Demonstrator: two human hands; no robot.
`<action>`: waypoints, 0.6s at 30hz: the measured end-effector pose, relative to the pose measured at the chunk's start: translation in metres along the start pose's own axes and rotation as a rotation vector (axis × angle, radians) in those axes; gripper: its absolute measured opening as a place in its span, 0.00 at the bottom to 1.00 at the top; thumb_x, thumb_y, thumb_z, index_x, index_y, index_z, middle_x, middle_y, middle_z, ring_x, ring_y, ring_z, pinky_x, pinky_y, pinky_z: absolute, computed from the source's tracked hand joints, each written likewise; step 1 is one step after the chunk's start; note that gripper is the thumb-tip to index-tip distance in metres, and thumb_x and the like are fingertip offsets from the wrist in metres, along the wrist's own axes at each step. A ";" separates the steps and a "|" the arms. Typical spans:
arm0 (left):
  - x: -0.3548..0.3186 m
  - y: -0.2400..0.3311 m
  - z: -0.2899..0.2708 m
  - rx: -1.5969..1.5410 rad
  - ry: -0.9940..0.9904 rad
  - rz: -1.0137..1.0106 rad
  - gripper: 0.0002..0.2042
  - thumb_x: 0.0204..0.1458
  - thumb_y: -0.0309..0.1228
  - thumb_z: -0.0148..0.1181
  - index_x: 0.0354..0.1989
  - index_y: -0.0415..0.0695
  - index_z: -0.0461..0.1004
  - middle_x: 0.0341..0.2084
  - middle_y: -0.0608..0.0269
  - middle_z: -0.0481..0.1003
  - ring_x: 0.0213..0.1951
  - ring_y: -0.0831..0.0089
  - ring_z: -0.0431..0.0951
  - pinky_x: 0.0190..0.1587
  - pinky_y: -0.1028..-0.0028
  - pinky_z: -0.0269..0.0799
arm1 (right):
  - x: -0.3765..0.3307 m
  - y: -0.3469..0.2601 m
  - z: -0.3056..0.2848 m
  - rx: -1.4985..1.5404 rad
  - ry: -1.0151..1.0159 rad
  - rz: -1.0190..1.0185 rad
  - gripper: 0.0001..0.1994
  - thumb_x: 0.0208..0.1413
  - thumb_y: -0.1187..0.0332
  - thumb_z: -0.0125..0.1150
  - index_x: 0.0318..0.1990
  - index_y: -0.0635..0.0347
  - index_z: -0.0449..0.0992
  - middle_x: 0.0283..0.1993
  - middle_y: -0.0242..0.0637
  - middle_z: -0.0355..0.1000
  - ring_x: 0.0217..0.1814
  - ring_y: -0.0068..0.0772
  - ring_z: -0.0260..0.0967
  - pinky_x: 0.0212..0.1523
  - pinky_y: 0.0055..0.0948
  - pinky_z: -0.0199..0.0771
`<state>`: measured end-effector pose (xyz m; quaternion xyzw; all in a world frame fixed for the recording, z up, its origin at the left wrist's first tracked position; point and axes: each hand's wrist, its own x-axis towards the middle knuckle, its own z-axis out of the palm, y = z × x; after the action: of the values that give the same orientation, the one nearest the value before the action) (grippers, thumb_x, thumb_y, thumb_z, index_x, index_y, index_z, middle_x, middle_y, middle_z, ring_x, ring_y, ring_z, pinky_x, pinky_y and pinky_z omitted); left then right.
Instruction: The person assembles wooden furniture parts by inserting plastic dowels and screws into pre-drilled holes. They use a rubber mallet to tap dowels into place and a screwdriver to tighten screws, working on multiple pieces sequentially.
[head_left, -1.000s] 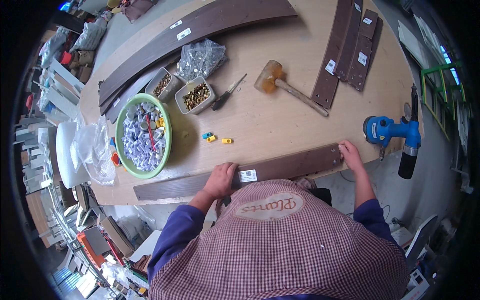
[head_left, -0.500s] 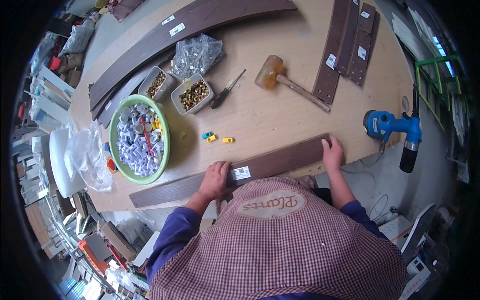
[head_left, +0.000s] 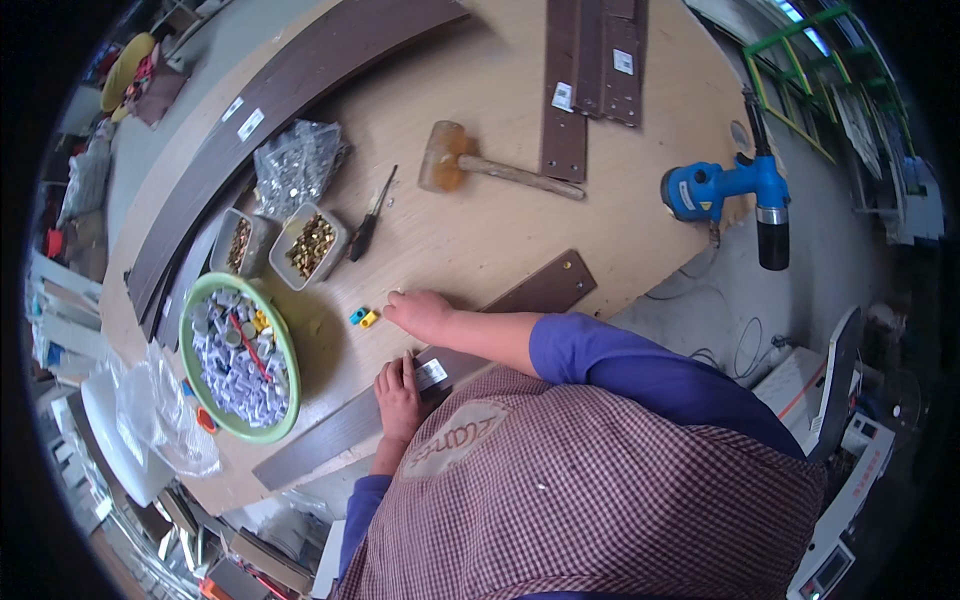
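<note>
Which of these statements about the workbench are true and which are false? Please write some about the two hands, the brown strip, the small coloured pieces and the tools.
1. The left hand lies flat on the brown strip. True.
2. The right hand holds the mallet. False: the mallet lies alone further up the table; the right hand reaches to the small blue and yellow pieces.
3. The green bowl stands to the person's left of both hands. True.
4. The blue power drill lies inside the green bowl. False: it lies at the right edge of the table.
5. The screwdriver lies beside the small tray of brass parts. True.
</note>
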<state>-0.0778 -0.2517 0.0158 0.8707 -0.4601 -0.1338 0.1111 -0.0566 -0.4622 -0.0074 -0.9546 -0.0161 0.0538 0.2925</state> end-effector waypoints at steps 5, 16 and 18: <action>0.003 0.005 -0.002 -0.121 0.012 -0.052 0.47 0.32 0.44 0.76 0.64 0.42 0.61 0.51 0.50 0.65 0.55 0.51 0.64 0.60 0.54 0.58 | -0.076 0.053 -0.060 0.629 0.427 0.359 0.10 0.53 0.75 0.58 0.43 0.60 0.76 0.41 0.44 0.73 0.48 0.46 0.73 0.47 0.39 0.73; 0.014 0.002 -0.015 -0.209 -0.052 -0.043 0.47 0.27 0.34 0.77 0.62 0.43 0.61 0.51 0.48 0.65 0.54 0.50 0.66 0.59 0.56 0.60 | -0.251 0.162 -0.063 1.223 0.887 0.992 0.08 0.54 0.74 0.65 0.39 0.64 0.74 0.33 0.33 0.75 0.33 0.21 0.72 0.34 0.21 0.71; 0.015 0.002 -0.016 -0.214 -0.061 -0.042 0.47 0.27 0.34 0.77 0.62 0.42 0.61 0.51 0.48 0.65 0.54 0.50 0.66 0.59 0.56 0.61 | -0.251 0.163 -0.063 1.142 0.829 0.953 0.07 0.54 0.74 0.65 0.39 0.64 0.74 0.32 0.33 0.75 0.33 0.21 0.71 0.33 0.22 0.71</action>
<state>-0.0657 -0.2639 0.0294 0.8588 -0.4282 -0.2107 0.1866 -0.2996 -0.6478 -0.0238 -0.5078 0.5255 -0.1830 0.6576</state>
